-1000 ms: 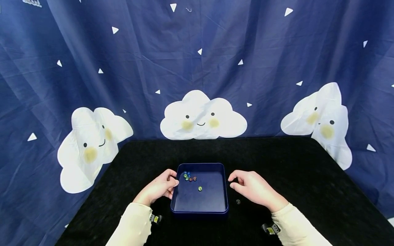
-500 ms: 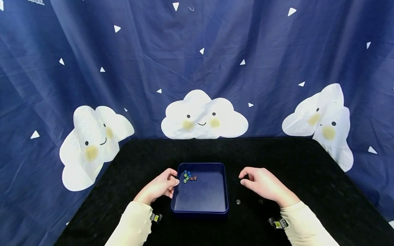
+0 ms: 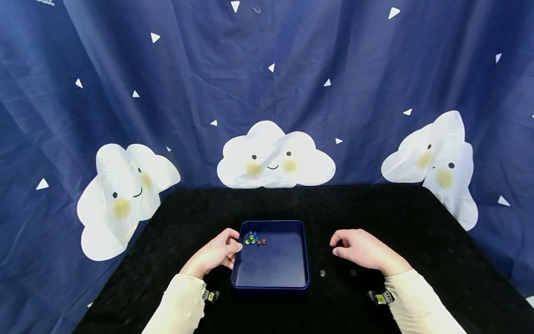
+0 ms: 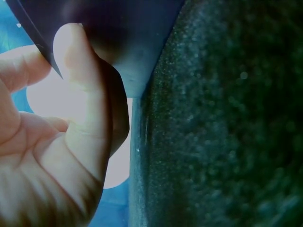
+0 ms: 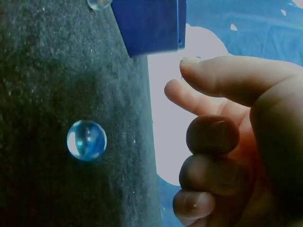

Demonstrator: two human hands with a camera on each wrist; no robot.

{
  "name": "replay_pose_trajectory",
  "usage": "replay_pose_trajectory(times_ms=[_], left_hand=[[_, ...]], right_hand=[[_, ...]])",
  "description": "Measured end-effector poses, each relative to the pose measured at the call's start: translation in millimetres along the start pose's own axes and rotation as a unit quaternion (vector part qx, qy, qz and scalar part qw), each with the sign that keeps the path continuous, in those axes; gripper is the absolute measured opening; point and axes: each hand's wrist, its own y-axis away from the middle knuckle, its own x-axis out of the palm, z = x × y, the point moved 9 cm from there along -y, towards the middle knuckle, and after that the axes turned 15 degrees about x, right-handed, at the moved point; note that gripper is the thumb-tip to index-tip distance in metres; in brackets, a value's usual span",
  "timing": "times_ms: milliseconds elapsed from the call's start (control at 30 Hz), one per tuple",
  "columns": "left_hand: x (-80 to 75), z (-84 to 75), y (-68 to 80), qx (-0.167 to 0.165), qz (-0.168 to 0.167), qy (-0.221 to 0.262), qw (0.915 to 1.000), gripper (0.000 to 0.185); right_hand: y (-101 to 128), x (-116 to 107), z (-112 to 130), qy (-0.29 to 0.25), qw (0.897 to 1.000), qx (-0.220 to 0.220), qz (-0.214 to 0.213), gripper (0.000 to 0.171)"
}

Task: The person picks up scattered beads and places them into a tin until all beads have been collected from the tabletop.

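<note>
A dark blue square box (image 3: 271, 271) with low walls sits on the black cloth. My left hand (image 3: 212, 254) grips its left wall, the thumb (image 4: 80, 94) at the rim. Inside, glass marbles cluster in the far left corner: green ones (image 3: 247, 241), blue ones (image 3: 255, 234) and reddish-brown ones (image 3: 263, 241). Right of the box, my right hand (image 3: 367, 250) is held in the air with nothing in it, thumb and index apart, other fingers loosely curled. Two clear marbles lie on the cloth: one (image 3: 322, 273) near the box, another (image 5: 86, 140) below the right hand.
Black cloth (image 3: 200, 208) covers the table. Behind it hangs a dark blue curtain (image 3: 192, 106) printed with white clouds (image 3: 271, 148) and small triangles. A small device (image 3: 212, 296) is strapped at the left wrist, and a similar one (image 3: 381, 297) at the right.
My right hand has drawn away from the box to the right, uncovering the second clear marble. A green marble rolled from the box's middle to the corner cluster. The left hand stays put.
</note>
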Motion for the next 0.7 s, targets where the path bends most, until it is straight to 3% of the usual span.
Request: replay_pose_trajectory(times_ms=[300, 500, 700], left_hand=[[-2.5, -0.8, 0.3, 0.001, -0.009, -0.001, 1.0000, 0.039], [1.8, 8.8, 5.3, -0.008, 0.004, 0.009, 0.9999, 0.040], [-0.8, 2.3, 1.3, 0.003, -0.006, 0.005, 1.0000, 0.040]], right_hand=[[2, 2, 3, 0.000, 0.999, -0.015, 0.035, 0.015], [7, 26, 16, -0.011, 0.995, -0.033, 0.096, 0.017], [9, 35, 27, 0.005, 0.995, -0.024, 0.093, 0.020]])
